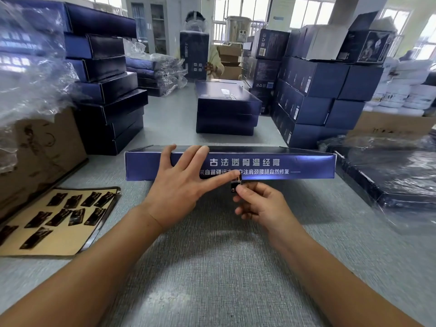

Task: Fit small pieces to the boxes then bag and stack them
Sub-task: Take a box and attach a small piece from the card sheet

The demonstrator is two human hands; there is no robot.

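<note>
A flat dark blue box (283, 165) with white lettering lies across the grey table in front of me, its long side facing me. My left hand (181, 185) lies spread against that side, fingers straight, index finger pressing near the lower edge at the middle. My right hand (262, 204) pinches a small dark piece (236, 184) at the box's bottom edge, right under the left index fingertip. A tan backing sheet (54, 239) with several dark small pieces (76, 217) lies at the left.
Stacks of dark blue boxes (111, 109) stand at left, centre (226, 109) and right (313, 97). Bagged boxes (389, 175) lie at right, a brown carton (40, 152) and plastic wrap at left. Another person (212, 60) works at the far end.
</note>
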